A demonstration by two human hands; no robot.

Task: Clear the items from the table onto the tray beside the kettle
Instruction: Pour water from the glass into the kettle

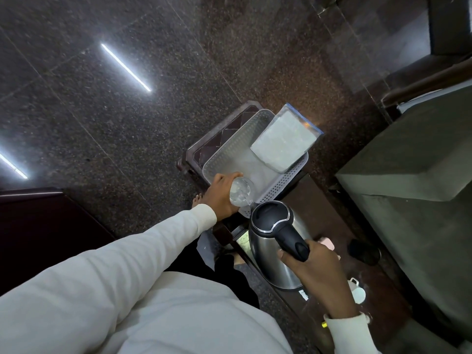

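A white perforated plastic tray [278,186] sits on a dark wooden table, with a pale folded cloth in a clear bag [283,139] leaning across its far corner. My left hand [222,194] grips a clear glass [241,191], tilted on its side over the tray's near end. A steel kettle [270,249] with a black lid and handle stands just beside the tray. My right hand [314,270] is closed around the kettle's black handle.
A white cup [357,292] and a dark round object [364,251] rest on the table right of the kettle. A grey upholstered seat [413,180] borders the right side. The dark wooden table [329,215] stands on a speckled stone floor [102,111]. My feet show below the table edge.
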